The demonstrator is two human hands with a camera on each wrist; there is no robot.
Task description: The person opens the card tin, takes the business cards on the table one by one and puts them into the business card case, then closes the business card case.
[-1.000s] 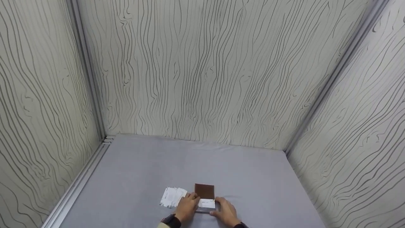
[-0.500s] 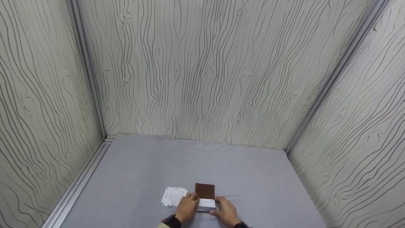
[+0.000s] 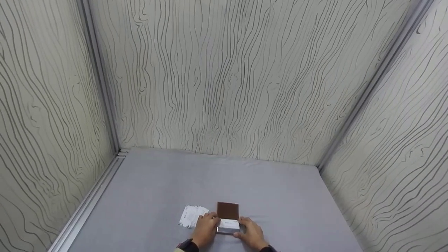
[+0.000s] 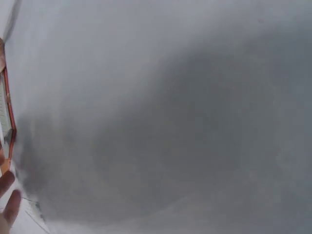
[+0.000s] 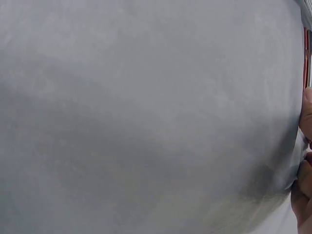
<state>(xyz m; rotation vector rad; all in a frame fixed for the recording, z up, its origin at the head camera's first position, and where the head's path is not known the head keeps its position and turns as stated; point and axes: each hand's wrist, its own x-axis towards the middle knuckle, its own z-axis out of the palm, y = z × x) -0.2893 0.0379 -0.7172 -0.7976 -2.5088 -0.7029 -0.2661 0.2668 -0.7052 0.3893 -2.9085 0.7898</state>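
Note:
An opened card case lies in front of me in the head view, its brown lid (image 3: 228, 210) folded back away from me. White printed cards (image 3: 229, 224) sit in its near half, above a grey, shiny strip. My left hand (image 3: 205, 229) grips the left edge with bent fingers. At the right edge, my right hand (image 3: 251, 233) holds the case, thumb at the near corner and fingers farther up. Only the reddish-brown rim of the card case (image 4: 9, 102) and a few fingertips show in the left wrist view. The right wrist view catches the right fingers (image 5: 306, 117) beside that rim.
Several white printed cards (image 3: 192, 216) lie loosely fanned just left of my left hand. A grey cloth (image 3: 280, 196) covers the table. Wood-grain patterned walls (image 3: 217, 77) enclose it at the back and sides, with a metal rail (image 3: 87, 203) along the left edge.
Both hands stay on the card case with hardly any movement. My left fingers have shifted slightly, and more of the case's near strip shows between the hands.

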